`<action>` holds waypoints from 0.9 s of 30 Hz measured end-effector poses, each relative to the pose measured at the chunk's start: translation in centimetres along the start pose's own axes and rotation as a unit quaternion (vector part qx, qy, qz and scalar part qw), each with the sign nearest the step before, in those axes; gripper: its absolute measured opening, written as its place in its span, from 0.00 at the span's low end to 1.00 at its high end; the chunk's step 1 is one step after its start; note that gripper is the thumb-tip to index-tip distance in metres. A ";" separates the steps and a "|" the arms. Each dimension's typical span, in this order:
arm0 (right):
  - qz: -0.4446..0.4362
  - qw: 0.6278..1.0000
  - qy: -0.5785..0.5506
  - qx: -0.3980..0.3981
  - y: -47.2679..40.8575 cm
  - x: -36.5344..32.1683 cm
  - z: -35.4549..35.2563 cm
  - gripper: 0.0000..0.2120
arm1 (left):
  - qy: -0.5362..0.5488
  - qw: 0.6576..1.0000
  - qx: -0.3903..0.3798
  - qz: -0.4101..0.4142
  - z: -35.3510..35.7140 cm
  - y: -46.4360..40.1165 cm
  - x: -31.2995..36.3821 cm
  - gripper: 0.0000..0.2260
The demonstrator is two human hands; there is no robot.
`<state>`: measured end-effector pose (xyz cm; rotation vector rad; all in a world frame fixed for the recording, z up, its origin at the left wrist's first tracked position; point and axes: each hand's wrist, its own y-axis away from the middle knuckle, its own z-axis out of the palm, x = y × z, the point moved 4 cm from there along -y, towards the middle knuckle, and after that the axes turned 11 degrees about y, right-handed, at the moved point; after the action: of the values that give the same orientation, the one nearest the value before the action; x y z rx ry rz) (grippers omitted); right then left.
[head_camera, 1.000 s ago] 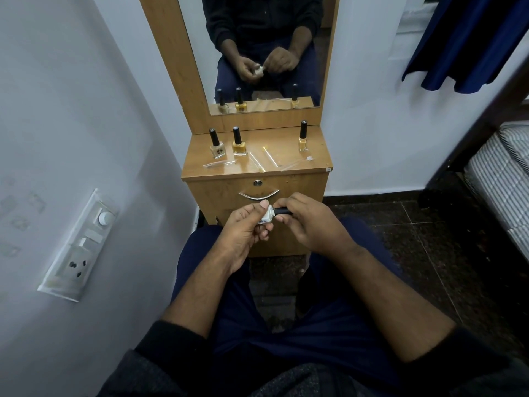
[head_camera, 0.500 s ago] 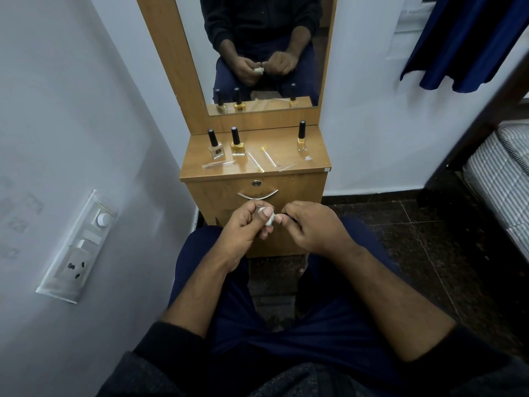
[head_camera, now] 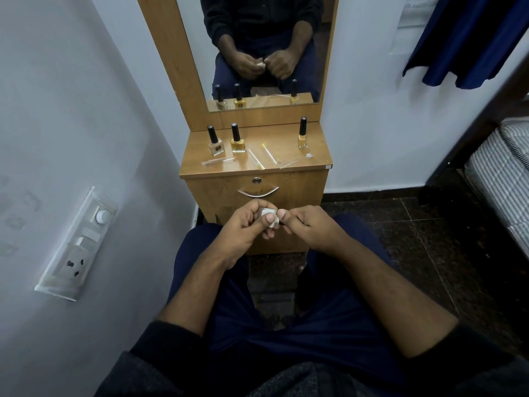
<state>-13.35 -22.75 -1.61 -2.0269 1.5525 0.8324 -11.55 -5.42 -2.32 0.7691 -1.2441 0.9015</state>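
I sit facing a small wooden dressing table (head_camera: 297, 164) with a mirror (head_camera: 266, 47). My left hand (head_camera: 246, 227) grips a small pale nail polish bottle (head_camera: 267, 212) in front of the drawer, thumb across its face. My right hand (head_camera: 307, 227) is curled round the bottle's black cap, which is almost wholly hidden by the fingers. Three more nail polish bottles stand on the tabletop: a pale one (head_camera: 216, 144), a yellow one (head_camera: 237, 140) and a slim yellow one (head_camera: 302, 134).
Several thin clear sticks (head_camera: 269, 154) lie on the tabletop. A switch and socket panel (head_camera: 77, 245) is on the left wall. A striped mattress (head_camera: 503, 179) is at the right, a blue cloth (head_camera: 469, 38) hangs above it. The floor is dark tile.
Both hands drew closer together around the bottle. The black cap that showed between them is now covered by the right hand's fingers, and the bottle has turned in the left hand.
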 end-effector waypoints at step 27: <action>-0.053 0.996 -0.044 0.064 -0.5 0.4 0.1 0.08 | 0.040 0.997 0.070 0.004 -0.7 -0.3 -0.4 0.09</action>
<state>-12.81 -22.83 -1.93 -1.9364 1.4014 0.7513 -11.00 -4.97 -2.80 0.8309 -1.1234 1.0244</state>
